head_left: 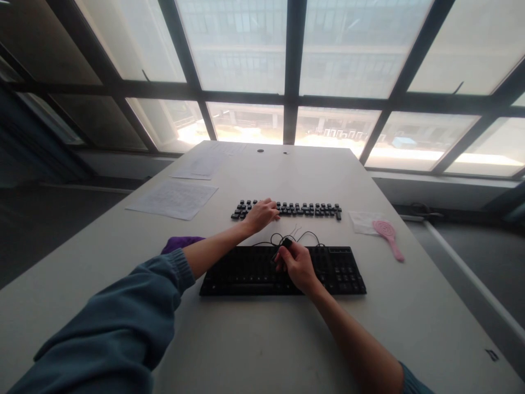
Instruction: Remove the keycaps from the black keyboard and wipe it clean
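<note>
Loose black keycaps (pixel 309 209) lie in rows on the white table, behind a black keyboard (pixel 344 273). My left hand (pixel 262 214) reaches over the keyboard to these rows; its fingers are bent down and closed among the caps, and whatever is between them is hidden. Above the middle of the keyboard, my right hand (pixel 301 265) pinches a small black keycap (pixel 288 242) between thumb and fingers. Both arms cover part of the keyboard. A thin black cable (pixel 311 234) loops along the keyboard's back edge.
A purple cloth (pixel 180 242) lies beside my left forearm. Printed paper sheets (pixel 174 200) rest on the left. To the right are a clear plastic bag (pixel 361 222) and a pink hairbrush (pixel 388 235). The table (pixel 246 339) reaches toward large windows.
</note>
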A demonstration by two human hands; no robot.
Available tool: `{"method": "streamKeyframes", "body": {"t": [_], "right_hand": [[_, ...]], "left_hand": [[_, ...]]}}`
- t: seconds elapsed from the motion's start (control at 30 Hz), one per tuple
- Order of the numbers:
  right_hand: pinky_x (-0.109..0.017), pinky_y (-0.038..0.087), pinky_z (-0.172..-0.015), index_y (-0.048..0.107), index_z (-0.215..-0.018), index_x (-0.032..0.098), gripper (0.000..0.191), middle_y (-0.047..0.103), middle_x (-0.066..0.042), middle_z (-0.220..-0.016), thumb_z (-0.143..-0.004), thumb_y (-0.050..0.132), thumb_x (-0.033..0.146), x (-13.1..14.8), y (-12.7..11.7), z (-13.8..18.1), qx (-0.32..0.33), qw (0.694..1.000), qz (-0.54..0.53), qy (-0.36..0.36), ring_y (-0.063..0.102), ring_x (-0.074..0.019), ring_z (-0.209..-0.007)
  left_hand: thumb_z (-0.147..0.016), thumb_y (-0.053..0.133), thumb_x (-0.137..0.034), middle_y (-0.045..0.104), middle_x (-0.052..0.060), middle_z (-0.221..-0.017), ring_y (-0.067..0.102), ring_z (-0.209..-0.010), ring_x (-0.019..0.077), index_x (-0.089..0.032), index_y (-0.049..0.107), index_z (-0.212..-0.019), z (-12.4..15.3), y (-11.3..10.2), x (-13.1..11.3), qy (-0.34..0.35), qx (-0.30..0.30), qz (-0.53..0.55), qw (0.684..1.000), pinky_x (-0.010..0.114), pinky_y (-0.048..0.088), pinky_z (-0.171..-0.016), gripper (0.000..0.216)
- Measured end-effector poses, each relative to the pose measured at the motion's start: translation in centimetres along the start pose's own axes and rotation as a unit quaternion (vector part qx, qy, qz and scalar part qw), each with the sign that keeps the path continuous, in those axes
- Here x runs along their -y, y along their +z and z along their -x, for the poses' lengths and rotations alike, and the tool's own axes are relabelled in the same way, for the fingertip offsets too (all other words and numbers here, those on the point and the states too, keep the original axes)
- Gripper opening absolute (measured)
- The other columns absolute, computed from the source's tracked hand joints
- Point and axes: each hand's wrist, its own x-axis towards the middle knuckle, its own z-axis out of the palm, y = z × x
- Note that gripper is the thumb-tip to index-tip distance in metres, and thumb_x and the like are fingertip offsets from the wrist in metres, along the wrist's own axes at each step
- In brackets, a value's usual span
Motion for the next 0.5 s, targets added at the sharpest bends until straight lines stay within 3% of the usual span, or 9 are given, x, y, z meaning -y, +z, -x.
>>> {"method": "streamKeyframes", "body": {"t": [0.23,0.4,0.5], "right_hand": [[-0.022,0.039,-0.044,0.063,-0.074,0.016,0.034,0.065,-0.003,-0.064,-0.090,0.063,0.045,0.7,-0.2,-0.2,-0.043,0.998,-0.054,0.000,0.059,-0.0123,-0.049],[-0.025,0.039,-0.049,0.063,-0.076,0.017,0.029,0.059,0.000,-0.060,-0.090,0.063,0.042,1.0,-0.2,0.0,-0.141,0.989,-0.039,-0.039,0.051,-0.0125,-0.051],[-0.026,0.039,-0.053,0.063,-0.075,0.017,0.023,0.058,0.000,-0.062,-0.090,0.062,0.035,1.2,-0.5,0.3,-0.130,0.987,0.055,-0.078,0.051,-0.0141,-0.056]], "left_hand": [[-0.099,0.050,-0.035,0.065,0.007,-0.092,0.053,-0.092,0.0229,-0.019,0.073,-0.090,3.2,-4.1,-2.1,-0.080,-0.110,0.028,0.990,0.035,0.045,-0.081,0.029],[-0.100,0.049,-0.027,0.067,0.006,-0.096,0.056,-0.095,0.0225,-0.019,0.069,-0.109,7.7,-5.6,-6.5,-0.112,-0.087,0.104,0.984,0.036,0.047,-0.088,0.024],[-0.098,0.048,-0.021,0.067,0.006,-0.097,0.057,-0.097,0.0221,-0.020,0.067,-0.111,10.1,-5.2,-9.3,-0.118,-0.061,0.161,0.978,0.035,0.048,-0.088,0.023]]}}
